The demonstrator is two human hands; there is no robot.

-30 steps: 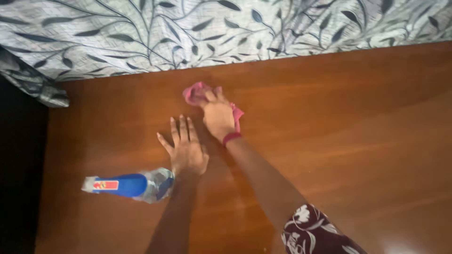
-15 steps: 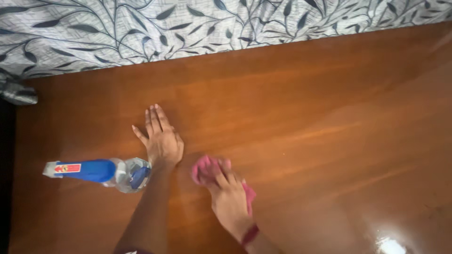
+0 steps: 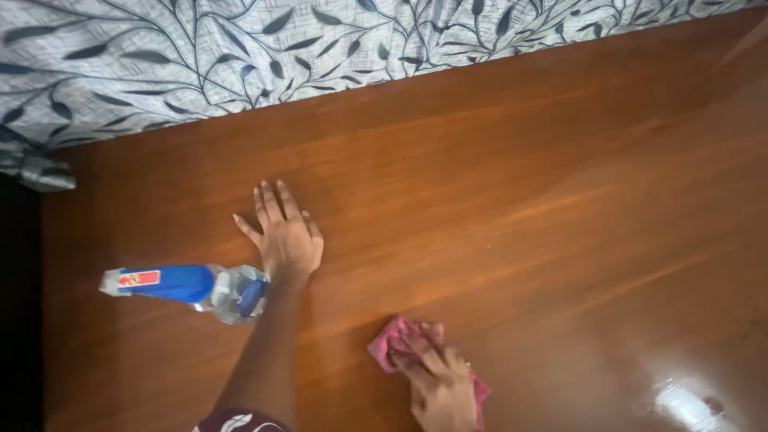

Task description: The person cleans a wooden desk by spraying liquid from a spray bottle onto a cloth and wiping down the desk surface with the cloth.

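My left hand lies flat on the polished brown wooden surface, fingers spread, holding nothing. My right hand presses a crumpled pink cloth onto the wood near the bottom edge of the view. A clear spray bottle with a blue label lies just left of my left wrist, close to it; whether they touch is unclear.
Grey fabric with a dark leaf pattern runs along the far edge of the wood. A dark gap borders the surface on the left. A bright glare spot shows at the bottom right.
My right hand has dragged the pink cloth from beyond the left hand toward me and to the right. The left hand stays flat by the bottle.
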